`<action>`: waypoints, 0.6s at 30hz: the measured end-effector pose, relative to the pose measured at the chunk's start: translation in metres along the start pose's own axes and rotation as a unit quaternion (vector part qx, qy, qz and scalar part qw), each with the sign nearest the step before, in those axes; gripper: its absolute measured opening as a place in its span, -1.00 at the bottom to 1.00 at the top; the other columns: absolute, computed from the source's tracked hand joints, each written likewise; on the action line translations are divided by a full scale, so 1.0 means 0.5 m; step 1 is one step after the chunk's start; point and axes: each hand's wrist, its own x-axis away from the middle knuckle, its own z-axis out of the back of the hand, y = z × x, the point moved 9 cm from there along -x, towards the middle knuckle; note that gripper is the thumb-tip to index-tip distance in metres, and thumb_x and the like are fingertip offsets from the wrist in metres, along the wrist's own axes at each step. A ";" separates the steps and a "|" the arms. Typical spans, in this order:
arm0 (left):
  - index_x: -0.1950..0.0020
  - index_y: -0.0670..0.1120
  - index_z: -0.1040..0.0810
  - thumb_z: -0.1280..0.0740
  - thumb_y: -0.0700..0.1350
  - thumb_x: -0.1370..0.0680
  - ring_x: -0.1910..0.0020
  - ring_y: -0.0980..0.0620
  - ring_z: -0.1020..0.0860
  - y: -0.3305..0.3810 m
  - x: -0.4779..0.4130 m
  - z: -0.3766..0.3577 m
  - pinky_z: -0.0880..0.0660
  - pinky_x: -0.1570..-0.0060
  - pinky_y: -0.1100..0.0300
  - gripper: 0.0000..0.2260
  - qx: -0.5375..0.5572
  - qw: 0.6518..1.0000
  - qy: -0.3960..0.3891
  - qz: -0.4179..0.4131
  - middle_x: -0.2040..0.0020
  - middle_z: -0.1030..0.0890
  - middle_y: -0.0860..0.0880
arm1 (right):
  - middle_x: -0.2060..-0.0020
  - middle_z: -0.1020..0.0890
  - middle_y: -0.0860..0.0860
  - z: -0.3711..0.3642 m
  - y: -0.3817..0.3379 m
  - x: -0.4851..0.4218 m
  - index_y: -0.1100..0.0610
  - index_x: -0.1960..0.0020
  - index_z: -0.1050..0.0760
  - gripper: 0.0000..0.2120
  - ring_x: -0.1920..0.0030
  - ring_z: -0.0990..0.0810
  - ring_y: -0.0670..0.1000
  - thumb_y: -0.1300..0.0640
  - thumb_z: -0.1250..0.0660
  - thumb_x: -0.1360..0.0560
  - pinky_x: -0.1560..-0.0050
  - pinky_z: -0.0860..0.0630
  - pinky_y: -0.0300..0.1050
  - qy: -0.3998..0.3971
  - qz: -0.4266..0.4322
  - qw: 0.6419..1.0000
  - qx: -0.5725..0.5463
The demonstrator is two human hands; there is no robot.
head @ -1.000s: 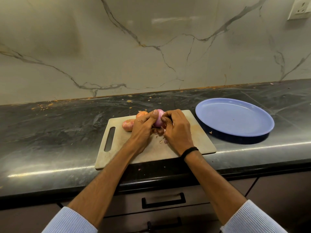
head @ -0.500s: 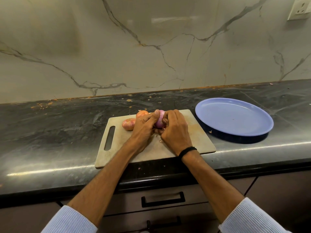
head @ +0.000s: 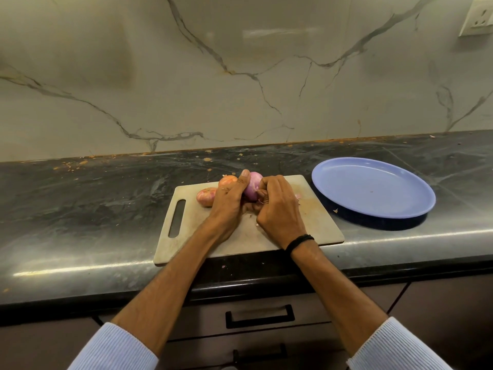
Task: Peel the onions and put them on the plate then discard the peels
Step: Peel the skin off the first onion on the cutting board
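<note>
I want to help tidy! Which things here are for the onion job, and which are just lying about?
For the job: purple onion, left hand and right hand holding it, two unpeeled onions, cutting board, blue plate, peel scraps.
Just lying about: wall socket, drawer handle, counter crumbs.

Left hand [head: 226,206] and right hand [head: 277,209] are covering most of the purple onion [head: 252,186]; fingertip contact is hiding behind it. Left hand is also occluding the 3 o'clock sides of two unpeeled onions [head: 206,196]. Wall socket [head: 477,17], 1 o'clock corner, is getting clipped by the frame edge. Peel scraps [head: 297,196]: too small to resolve.
</note>
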 end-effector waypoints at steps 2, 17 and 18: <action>-0.06 -0.31 -0.59 -0.25 0.10 -0.66 -0.03 -0.21 -0.67 0.000 0.001 0.001 -0.60 -0.13 -0.15 -0.56 0.016 1.000 0.009 0.008 0.00 -0.68 -0.30 | 0.16 -0.50 0.12 0.005 0.000 -0.001 0.24 0.09 -0.45 -0.77 0.18 -0.43 0.02 0.10 -0.12 -0.49 0.20 -0.47 -0.08 0.010 0.001 1.000 -0.017; -0.14 -0.40 -0.55 -0.21 0.12 -0.65 -0.04 -0.26 -0.65 0.017 0.010 -0.002 -0.64 -0.08 -0.03 -0.46 -0.076 0.996 -0.002 -0.038 -0.01 -0.66 -0.33 | 0.13 -0.58 0.19 0.009 -0.010 0.002 0.28 0.00 -0.56 -0.72 0.13 -0.55 0.11 0.10 -0.18 -0.51 0.04 -0.48 -0.15 0.011 0.050 0.998 0.045; -0.13 -0.37 -0.57 -0.20 0.12 -0.65 -0.05 -0.23 -0.66 0.015 0.009 -0.003 -0.64 -0.08 -0.03 -0.49 -0.077 0.996 -0.008 -0.035 0.00 -0.67 -0.30 | 0.13 -0.58 0.19 0.005 -0.012 0.003 0.28 0.01 -0.55 -0.70 0.13 -0.55 0.12 0.09 -0.16 -0.49 0.06 -0.49 -0.12 0.005 0.049 0.997 0.051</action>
